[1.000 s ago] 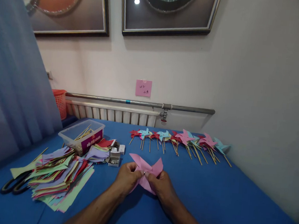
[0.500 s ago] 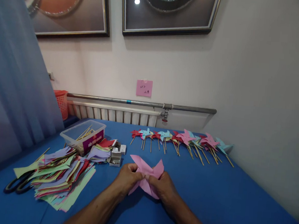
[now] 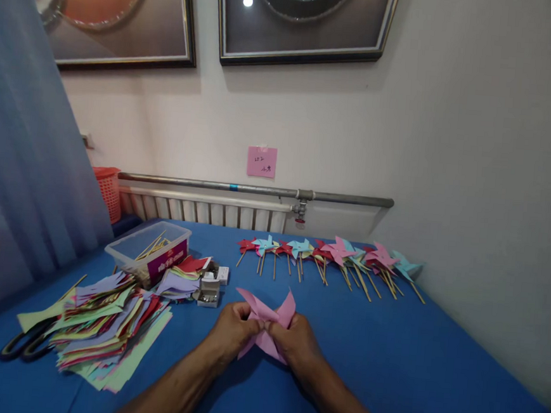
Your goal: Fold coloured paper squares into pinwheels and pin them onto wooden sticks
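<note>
A pink paper pinwheel (image 3: 271, 312) is held low over the blue table, its pointed blades folded toward the centre. My left hand (image 3: 233, 330) is closed on its left side, thumb pressed at the middle. From the right, my right hand (image 3: 297, 342) grips the same paper, and its thumb meets the left one at the centre. Fingers behind the paper are hidden. No stick shows on this pinwheel. Just beyond my left hand stands a small open box (image 3: 209, 293) with tiny shiny metal pieces in it.
A row of finished pinwheels on sticks (image 3: 336, 252) lies along the back. To the left are a paper stack (image 3: 108, 327), black-handled scissors (image 3: 31, 340), a clear tub (image 3: 151, 241) of sticks and smaller cut papers (image 3: 181, 283). A radiator (image 3: 203, 212) and pipe (image 3: 257, 190) run behind the table (image 3: 363, 360).
The pinwheel's right blade has been drawn further inward, and my right hand has shifted slightly left with it. The whole view has moved a little.
</note>
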`<state>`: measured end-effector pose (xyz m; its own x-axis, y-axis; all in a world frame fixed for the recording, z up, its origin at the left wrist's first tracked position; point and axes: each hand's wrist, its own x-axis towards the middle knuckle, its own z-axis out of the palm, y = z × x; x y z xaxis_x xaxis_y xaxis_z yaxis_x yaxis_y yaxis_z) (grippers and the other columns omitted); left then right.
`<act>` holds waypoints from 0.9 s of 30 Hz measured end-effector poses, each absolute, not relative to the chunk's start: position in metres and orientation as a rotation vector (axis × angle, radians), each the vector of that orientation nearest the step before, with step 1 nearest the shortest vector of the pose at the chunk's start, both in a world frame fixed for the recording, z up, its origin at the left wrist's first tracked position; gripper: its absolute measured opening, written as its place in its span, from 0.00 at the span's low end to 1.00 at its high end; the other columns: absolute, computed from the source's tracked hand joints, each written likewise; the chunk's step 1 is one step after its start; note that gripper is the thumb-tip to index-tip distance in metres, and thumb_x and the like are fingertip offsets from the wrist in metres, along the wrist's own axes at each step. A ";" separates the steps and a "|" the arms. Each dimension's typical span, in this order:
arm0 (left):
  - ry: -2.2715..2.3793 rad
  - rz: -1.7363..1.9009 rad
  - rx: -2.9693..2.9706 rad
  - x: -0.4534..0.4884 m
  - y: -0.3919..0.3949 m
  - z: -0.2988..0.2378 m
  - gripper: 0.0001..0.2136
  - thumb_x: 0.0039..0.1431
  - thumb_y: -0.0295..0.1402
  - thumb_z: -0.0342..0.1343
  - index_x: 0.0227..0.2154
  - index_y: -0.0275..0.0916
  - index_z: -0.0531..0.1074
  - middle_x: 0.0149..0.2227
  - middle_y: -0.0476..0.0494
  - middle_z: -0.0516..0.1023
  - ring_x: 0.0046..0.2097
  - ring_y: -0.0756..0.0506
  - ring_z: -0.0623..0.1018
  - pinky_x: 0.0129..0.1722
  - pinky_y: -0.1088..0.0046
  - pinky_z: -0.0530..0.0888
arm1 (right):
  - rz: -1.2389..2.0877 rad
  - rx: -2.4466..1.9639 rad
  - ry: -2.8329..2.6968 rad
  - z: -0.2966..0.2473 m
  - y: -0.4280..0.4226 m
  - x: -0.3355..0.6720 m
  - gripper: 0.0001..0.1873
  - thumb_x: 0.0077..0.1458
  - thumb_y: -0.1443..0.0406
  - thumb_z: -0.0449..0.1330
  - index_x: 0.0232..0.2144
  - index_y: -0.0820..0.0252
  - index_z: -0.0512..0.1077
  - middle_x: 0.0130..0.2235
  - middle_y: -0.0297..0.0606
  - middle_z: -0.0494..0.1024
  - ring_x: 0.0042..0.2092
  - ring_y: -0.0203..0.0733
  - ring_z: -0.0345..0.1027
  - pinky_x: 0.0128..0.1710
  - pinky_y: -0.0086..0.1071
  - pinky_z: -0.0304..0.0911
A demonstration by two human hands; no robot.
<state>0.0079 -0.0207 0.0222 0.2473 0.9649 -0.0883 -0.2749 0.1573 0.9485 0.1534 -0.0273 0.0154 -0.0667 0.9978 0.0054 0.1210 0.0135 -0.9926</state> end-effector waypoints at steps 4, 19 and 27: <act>0.917 1.073 0.989 0.008 -0.020 0.020 0.16 0.31 0.34 0.74 0.26 0.32 0.80 0.23 0.45 0.79 0.24 0.49 0.74 0.30 0.74 0.67 | 1.150 -1.311 -1.366 0.005 -0.021 0.153 0.09 0.43 0.65 0.61 0.26 0.65 0.79 0.22 0.33 0.74 0.24 0.35 0.62 0.24 0.28 0.56; 0.892 1.056 0.877 0.001 -0.014 0.015 0.15 0.35 0.35 0.71 0.21 0.35 0.71 0.20 0.48 0.74 0.22 0.51 0.70 0.28 0.74 0.63 | 1.444 -1.022 -1.179 0.017 -0.026 0.158 0.11 0.42 0.61 0.68 0.28 0.63 0.77 0.25 0.34 0.77 0.28 0.39 0.68 0.31 0.31 0.62; 0.872 1.040 0.860 0.001 -0.017 0.018 0.17 0.35 0.38 0.73 0.22 0.35 0.71 0.20 0.49 0.74 0.23 0.51 0.70 0.28 0.74 0.63 | 1.430 -0.985 -1.132 0.018 -0.028 0.157 0.09 0.42 0.62 0.68 0.26 0.62 0.75 0.25 0.33 0.76 0.28 0.38 0.66 0.31 0.31 0.62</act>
